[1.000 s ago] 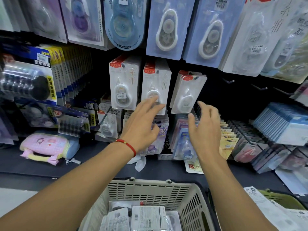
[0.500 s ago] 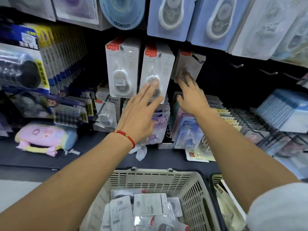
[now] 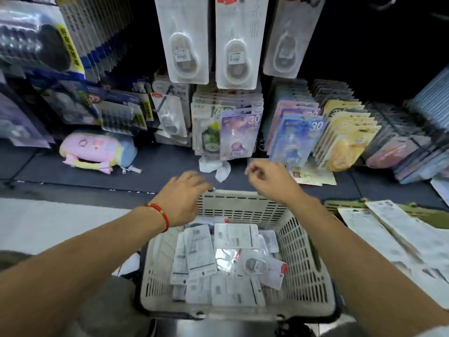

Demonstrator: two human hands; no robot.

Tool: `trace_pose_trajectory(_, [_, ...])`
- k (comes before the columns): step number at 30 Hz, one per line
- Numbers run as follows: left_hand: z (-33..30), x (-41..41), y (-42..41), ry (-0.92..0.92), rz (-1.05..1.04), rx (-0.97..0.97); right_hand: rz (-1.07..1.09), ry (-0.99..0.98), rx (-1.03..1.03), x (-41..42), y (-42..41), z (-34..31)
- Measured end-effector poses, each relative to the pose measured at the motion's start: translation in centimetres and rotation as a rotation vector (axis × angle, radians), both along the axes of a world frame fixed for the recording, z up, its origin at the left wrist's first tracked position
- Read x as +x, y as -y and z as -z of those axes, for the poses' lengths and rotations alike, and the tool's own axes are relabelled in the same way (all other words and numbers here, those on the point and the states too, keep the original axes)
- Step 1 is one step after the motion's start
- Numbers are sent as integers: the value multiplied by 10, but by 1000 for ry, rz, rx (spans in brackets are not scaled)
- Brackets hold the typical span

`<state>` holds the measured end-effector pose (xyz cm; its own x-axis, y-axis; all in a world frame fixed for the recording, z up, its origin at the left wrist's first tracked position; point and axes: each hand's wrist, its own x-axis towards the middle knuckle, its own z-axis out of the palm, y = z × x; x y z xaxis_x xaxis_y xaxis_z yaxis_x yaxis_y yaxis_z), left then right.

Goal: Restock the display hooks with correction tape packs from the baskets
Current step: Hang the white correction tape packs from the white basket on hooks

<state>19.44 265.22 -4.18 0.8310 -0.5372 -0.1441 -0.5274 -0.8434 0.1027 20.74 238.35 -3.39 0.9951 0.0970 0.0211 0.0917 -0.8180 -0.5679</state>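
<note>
A beige plastic basket [image 3: 298, 268] sits below me with several correction tape packs [image 3: 235, 235] lying loose inside, most face down. Three white packs hang on the display hooks above: left pack [image 3: 184, 40], middle pack [image 3: 239, 42], right pack [image 3: 289, 37]. My left hand [image 3: 183, 198], with a red bracelet on the wrist, hovers over the basket's far rim, fingers loosely curled and holding nothing. My right hand [image 3: 269, 181] hovers over the same rim to the right, fingers bent and apart, also holding nothing.
Rows of colourful carded packs [image 3: 301, 135] stand on the dark shelf [image 3: 158, 171] behind the basket. A pink pencil case [image 3: 92, 149] lies at the left. A crumpled white paper [image 3: 216, 167] lies by the rim. A green basket [image 3: 430, 215] with larger packs sits at the right.
Both hands have dropped from the hanging packs down to the basket's far rim. The view has tilted down, and the right pack now hangs straight on its hook.
</note>
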Motion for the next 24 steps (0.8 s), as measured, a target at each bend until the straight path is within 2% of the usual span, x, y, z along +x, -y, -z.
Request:
trace_pose_trajectory(3, [54,-38,9,-187,-137,-5,-242,-454,-315,-24,-7,71])
trace_pose_trajectory(5, [86,-64,14,-340,-263,-85,-290,-606,-476,-43,-12,122])
trace_pose_trajectory(7, [109,-86,15,-483,-392,-164,-249,-657,-574,-62,-17,164])
trace_pose_trajectory(9, [122,-100,13,-573,-529,-258,-177,-696,-588,-78,-23,195])
trace_pose_trajectory(13, [127,-100,12,-605,-674,-386,-58,-574,-585,-83,-34,213])
trace_pose_trajectory(16, [119,-89,19,-534,-703,-451,-16,-485,-486,-72,-25,202])
trace_pose_trajectory(20, [108,-80,39,-367,-558,-500,31,-350,-38,-64,-2,160])
trace_pose_trajectory(22, [105,-78,48,-268,-396,-440,41,-371,145,-63,6,135])
trace_pose_trajectory(24, [104,-77,55,-238,-285,-420,8,-483,349,-63,13,117])
